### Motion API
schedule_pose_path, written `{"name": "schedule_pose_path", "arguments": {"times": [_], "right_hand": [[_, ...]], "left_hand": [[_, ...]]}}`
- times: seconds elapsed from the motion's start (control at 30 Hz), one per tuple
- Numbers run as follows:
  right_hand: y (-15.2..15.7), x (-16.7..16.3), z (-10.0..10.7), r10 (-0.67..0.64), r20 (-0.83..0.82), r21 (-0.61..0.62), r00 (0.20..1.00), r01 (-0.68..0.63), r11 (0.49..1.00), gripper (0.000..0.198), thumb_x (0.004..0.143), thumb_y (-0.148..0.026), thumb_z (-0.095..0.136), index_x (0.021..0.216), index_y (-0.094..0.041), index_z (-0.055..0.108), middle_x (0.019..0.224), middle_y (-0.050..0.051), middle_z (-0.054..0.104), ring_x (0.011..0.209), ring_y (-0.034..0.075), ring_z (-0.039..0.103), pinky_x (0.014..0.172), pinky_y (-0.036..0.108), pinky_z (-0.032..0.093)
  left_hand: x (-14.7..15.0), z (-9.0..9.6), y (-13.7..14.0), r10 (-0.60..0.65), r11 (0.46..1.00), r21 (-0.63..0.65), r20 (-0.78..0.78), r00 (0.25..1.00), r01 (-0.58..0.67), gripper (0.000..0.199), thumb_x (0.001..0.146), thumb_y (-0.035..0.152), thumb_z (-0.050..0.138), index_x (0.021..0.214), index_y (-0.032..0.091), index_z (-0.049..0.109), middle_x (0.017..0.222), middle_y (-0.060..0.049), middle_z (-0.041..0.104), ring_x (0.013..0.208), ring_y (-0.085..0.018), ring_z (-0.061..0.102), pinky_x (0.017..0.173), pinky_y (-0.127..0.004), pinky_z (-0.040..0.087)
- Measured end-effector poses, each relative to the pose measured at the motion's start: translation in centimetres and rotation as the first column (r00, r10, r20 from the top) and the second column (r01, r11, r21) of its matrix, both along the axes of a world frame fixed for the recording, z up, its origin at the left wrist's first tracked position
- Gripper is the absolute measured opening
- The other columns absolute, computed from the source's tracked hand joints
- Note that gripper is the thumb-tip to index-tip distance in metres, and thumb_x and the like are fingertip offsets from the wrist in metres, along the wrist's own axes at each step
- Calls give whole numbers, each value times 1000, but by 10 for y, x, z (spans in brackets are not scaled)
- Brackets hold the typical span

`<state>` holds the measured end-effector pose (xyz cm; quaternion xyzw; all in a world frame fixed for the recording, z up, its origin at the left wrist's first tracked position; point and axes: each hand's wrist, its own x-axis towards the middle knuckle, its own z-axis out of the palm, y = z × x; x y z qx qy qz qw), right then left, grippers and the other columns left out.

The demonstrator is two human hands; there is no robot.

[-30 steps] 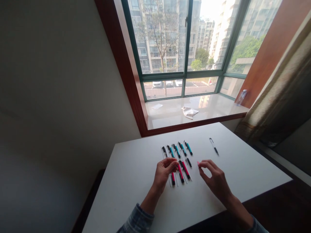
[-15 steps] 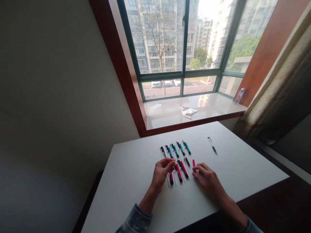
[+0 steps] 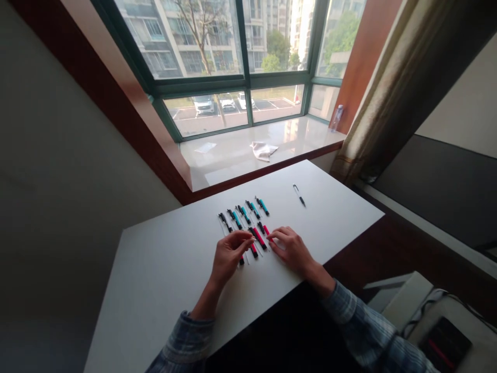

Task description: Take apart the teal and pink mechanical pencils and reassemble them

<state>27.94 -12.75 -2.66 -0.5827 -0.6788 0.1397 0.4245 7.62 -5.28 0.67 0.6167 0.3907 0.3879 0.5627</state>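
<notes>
My left hand (image 3: 228, 255) hovers over the near row of pen parts, thumb and forefinger pinched together. A tiny pale bit shows at the fingertips, too small to name. My right hand (image 3: 292, 253) has its fingertips on a pink pen barrel (image 3: 266, 229) at the right end of that row. Just left of this barrel lies a black pen piece (image 3: 261, 228). Pink-and-black pen parts (image 3: 259, 238) with thin refills lie beneath and beside my left hand, partly hidden by it. Beyond them is a slanted row of teal-and-black pen parts (image 3: 252, 209).
A pen (image 3: 299, 196) with a clear-and-black body lies toward the far right of the white table (image 3: 155, 280). On the windowsill are a crumpled cloth (image 3: 264, 151) and a clear bottle (image 3: 337, 118). A cabinet-like object with cables (image 3: 419, 311) stands low at the right.
The camera view has turned right and down. My right hand has brought the pink barrel closer beside the black piece. My left hand keeps its pinch.
</notes>
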Motion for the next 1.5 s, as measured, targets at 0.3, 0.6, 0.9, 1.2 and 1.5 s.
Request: {"name": "schedule_pose_path", "arguments": {"times": [0.3, 0.6, 0.9, 1.2, 1.5], "right_hand": [[12, -29, 15, 117, -271, 200, 955, -63, 978, 14, 92, -26, 73, 106, -23, 75, 90, 4, 76, 83, 18, 69, 82, 32, 55], [19, -35, 26, 134, -335, 250, 933, -49, 967, 7, 91, -29, 74, 94, -23, 77, 86, 4, 77, 78, 18, 70, 75, 32, 55], [60, -23, 37, 308, -297, 161, 904, -270, 949, 12, 93, -33, 70, 95, -22, 75, 87, 3, 75, 78, 18, 70, 74, 32, 58], [72, 26, -6, 217, -26, 154, 976, -210, 965, 13, 97, -31, 67, 99, -25, 77, 94, 6, 76, 87, 23, 69, 79, 39, 58], [67, 20, -9, 386, 158, 120, 909, -405, 906, 14, 99, -26, 63, 103, -26, 77, 95, 7, 76, 89, 23, 65, 76, 38, 57]], "left_hand": [[4, 1, -2, -76, 993, -79, 146, 986, 88, 20, 75, 30, 86, 84, 16, 76, 74, -3, 71, 65, -13, 60, 64, -24, 51], [-6, -3, 2, -30, 993, -107, 211, 977, 54, 20, 75, 30, 86, 83, 15, 77, 77, -5, 72, 67, -14, 61, 65, -25, 51], [-15, -2, 3, 87, 994, -78, 180, 980, -74, 34, 79, 38, 82, 105, 16, 75, 88, -6, 75, 68, -14, 65, 67, -28, 54], [-22, 4, 7, 272, 962, -50, 111, 956, -268, 34, 82, 42, 75, 103, 16, 73, 84, -4, 71, 66, -13, 59, 62, -26, 49], [-24, 4, 8, 287, 958, -34, 81, 955, -285, 29, 84, 41, 71, 100, 17, 73, 82, -4, 69, 69, -15, 59, 64, -26, 48]]}}
